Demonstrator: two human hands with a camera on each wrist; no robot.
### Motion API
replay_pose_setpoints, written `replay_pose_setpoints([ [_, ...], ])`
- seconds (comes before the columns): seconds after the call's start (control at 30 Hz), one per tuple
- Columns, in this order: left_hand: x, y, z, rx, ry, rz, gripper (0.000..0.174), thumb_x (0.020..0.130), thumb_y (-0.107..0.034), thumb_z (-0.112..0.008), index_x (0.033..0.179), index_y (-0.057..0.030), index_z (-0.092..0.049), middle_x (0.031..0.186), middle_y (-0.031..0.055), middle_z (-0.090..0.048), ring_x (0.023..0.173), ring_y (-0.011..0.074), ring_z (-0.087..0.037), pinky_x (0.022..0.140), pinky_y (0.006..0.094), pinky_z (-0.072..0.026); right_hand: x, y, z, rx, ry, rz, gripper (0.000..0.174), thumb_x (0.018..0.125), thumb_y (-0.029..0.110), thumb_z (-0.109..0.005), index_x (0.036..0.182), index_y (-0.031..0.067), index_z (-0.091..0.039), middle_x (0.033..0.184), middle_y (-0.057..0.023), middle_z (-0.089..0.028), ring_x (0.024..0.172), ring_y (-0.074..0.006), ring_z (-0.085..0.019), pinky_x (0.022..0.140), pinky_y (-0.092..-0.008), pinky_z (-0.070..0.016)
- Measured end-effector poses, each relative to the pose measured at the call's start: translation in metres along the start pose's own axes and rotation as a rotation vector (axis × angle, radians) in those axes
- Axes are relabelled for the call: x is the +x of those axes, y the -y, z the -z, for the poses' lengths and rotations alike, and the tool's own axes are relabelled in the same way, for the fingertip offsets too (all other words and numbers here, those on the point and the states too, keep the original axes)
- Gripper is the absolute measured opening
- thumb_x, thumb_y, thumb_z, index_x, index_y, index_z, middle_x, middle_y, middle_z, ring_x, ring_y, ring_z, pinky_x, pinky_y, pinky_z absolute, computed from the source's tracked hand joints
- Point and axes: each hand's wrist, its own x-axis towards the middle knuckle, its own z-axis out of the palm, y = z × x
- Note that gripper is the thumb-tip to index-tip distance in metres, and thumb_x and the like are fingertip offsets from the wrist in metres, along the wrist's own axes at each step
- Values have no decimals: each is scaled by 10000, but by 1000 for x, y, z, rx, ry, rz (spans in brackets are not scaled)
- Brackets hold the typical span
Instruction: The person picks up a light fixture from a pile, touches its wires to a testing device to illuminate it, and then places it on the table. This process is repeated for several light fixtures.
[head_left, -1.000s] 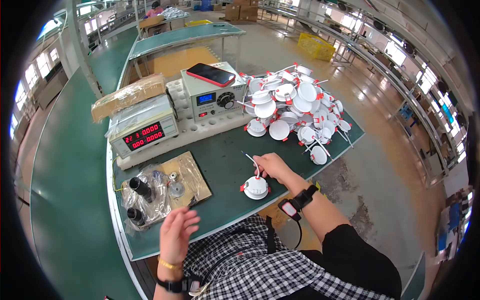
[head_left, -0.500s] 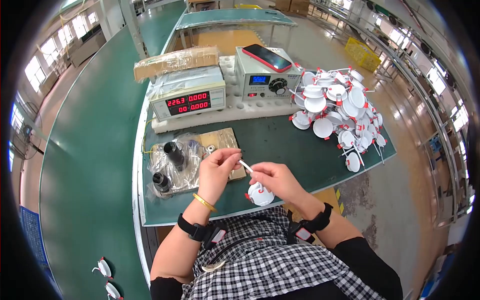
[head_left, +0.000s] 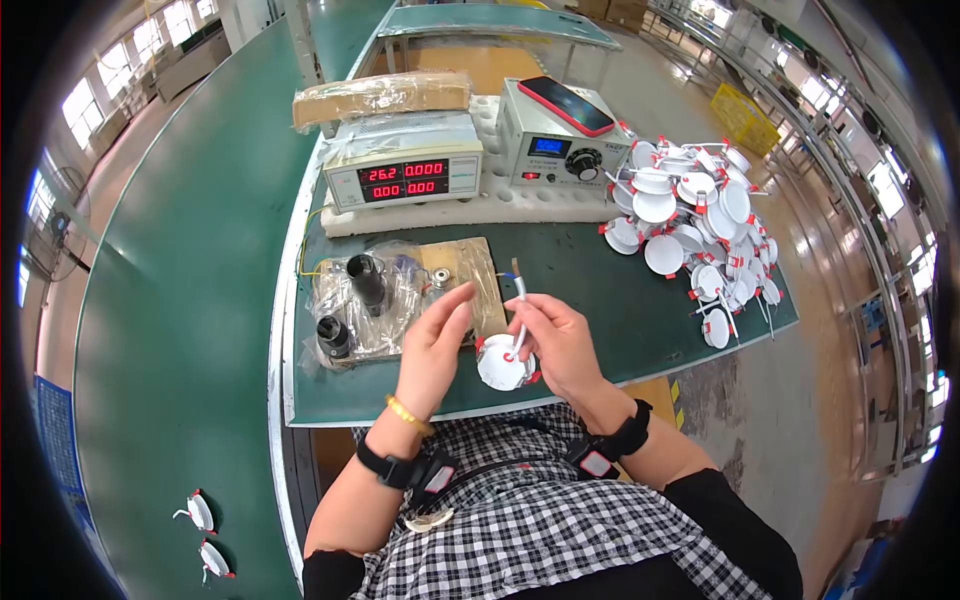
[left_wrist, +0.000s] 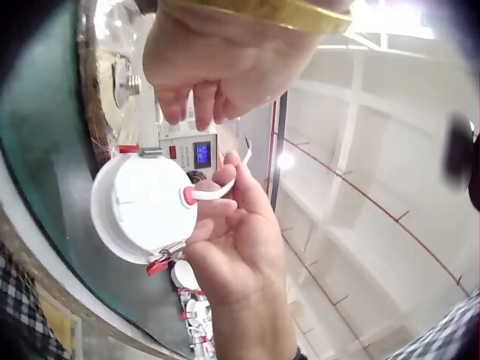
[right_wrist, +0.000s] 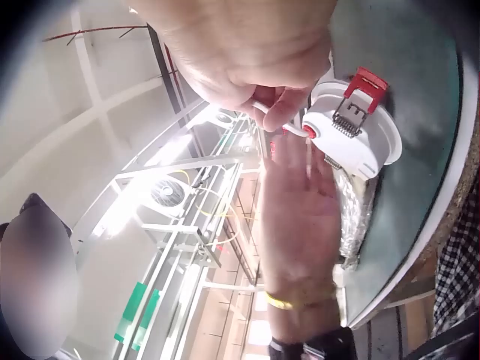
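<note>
pinching the white cable [head_left: 520,289] of a round light [head_left: 501,366] near the frame's centre, the right hand [head_left: 567,348] leaves its wire tips [head_left: 509,276] free; the left hand [head_left: 431,354] is open and empty beside it. the wires look exposed, joined to nothing. other lights lie heaped [head_left: 735,204] at upper right, two [head_left: 200,513] at lower left.

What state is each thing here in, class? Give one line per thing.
Left hand: open, empty
Right hand: pinching cable
Cable: wire end free
Nearest lamp: attached to cable
Other lamps: heaped
Meter: on, red digits lit
Control box: on, blue screen lit
Phone: screen dark
Black cylinders: standing
</note>
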Motion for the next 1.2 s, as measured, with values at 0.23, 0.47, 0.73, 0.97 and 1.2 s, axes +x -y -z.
replay_pose_setpoints([
  [0.23,-51,11,9,-426,216,332,513,916,-101,-594,1364,32,-381,1194,111,-589,1052,144,-574,875,279,-491,6,8,-6,241,3,9,219,960,172,-526,1064,-11,-591,788,-46,-590,611,-78,-536,499,-196,-442],
  [0.47,-46,20,8,-209,237,315,401,947,-154,-559,1279,47,-456,1115,103,-616,980,147,-610,818,278,-537,19,8,-11,-314,-56,138,178,936,131,-542,965,-11,-647,660,-2,-567,529,-53,-482,486,-204,-396],
  [0.73,-44,31,9,-611,134,586,305,984,-184,-478,1195,31,-434,1167,125,-562,1033,200,-613,884,308,-546,54,-22,-22,-1021,-3,318,191,840,185,-592,764,19,-646,654,-161,-603,577,-302,-591,553,-381,-468],
  [0.97,-44,38,14,-782,158,609,340,993,-196,-462,1236,41,-467,1190,125,-581,1054,194,-603,927,299,-515,68,-26,-25,-1334,77,308,221,834,243,-570,738,64,-657,711,-158,-637,666,-350,-624,618,-451,-498],
  [1.2,-42,32,14,-744,219,604,359,999,-207,-452,1257,43,-448,1205,117,-563,1067,189,-591,905,279,-522,66,-20,-30,-1407,85,286,229,833,263,-590,765,60,-674,700,-166,-626,664,-360,-618,605,-444,-486],
])
